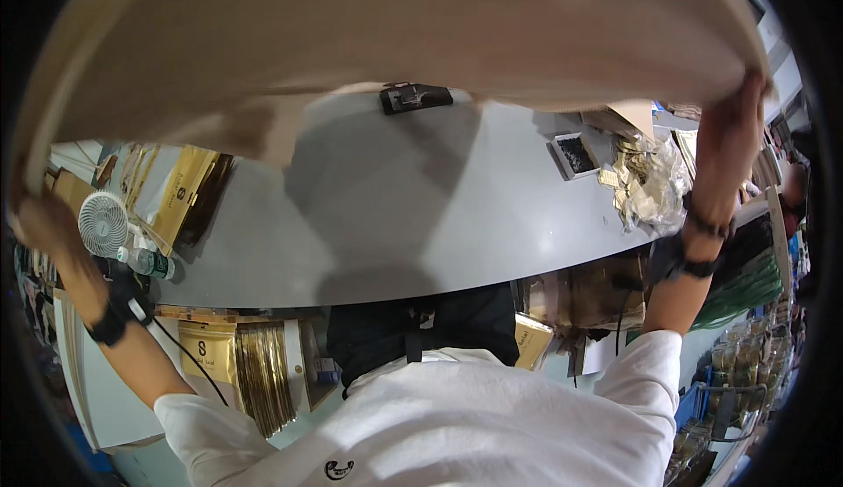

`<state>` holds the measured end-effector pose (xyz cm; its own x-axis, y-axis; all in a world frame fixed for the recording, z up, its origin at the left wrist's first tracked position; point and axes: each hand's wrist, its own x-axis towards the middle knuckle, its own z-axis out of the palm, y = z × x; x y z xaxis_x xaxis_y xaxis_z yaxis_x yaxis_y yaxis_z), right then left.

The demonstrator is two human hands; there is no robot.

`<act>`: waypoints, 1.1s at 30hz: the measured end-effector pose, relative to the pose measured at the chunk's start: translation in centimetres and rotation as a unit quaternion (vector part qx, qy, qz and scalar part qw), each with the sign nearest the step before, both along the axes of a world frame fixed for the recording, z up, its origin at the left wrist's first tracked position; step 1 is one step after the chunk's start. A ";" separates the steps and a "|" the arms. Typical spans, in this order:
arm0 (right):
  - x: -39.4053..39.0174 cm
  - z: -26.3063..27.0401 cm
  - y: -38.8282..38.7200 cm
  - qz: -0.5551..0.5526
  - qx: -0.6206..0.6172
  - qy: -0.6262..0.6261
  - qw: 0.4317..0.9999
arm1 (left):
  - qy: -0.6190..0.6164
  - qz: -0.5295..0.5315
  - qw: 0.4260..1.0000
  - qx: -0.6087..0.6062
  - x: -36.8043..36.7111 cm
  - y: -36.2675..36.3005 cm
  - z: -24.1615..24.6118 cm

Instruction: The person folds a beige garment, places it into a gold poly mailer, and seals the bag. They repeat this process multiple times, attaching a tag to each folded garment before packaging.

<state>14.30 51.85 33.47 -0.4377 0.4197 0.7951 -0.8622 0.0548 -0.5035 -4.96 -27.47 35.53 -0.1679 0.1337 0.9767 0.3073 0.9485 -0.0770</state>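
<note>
A large brown piece, apparently cardboard (408, 32), is raised across the top of the view and blurred. Its lower edge is uneven, with a flap-like part (280, 132) hanging at left. My left hand (46, 220) grips its left edge, and my right hand (734, 115) grips the right edge; both hands' fingers are partly hidden or blurred. Beneath it lies a grey table (395, 223) with shadows on it. A black phone-like object (416, 98) rests at the far side, just below the brown edge.
At left are a white fan (103, 222), a plastic bottle (146, 262) and gold packaging bags (188, 187). On the right sit a small box of black bits (575, 155) and a clear plastic bag (662, 181) beside pale tags (625, 190). Gold bags (263, 372) stand below the table.
</note>
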 end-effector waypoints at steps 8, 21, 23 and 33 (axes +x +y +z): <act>12.2 -19.1 -5.5 -0.109 0.017 -0.370 0.923 | -0.424 -0.148 0.872 0.195 13.0 4.6 -18.2; -7.3 -30.0 -0.5 -0.140 0.290 -0.575 0.752 | -0.679 -0.116 0.584 0.430 -0.4 7.6 -32.0; -14.1 -31.3 1.2 -0.232 0.339 -0.541 0.734 | -0.671 -0.148 0.551 0.474 -5.9 9.5 -32.6; -24.5 -29.1 -1.3 -0.100 0.077 -0.611 0.782 | -0.549 -0.297 0.562 0.542 -15.6 17.6 -31.6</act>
<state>-10.23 50.58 4.37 -0.8474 0.5179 -0.1168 0.2902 0.2675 -0.9188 -20.58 -9.89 3.89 -0.9897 -0.0901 -0.1111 -0.1078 -0.0405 0.9933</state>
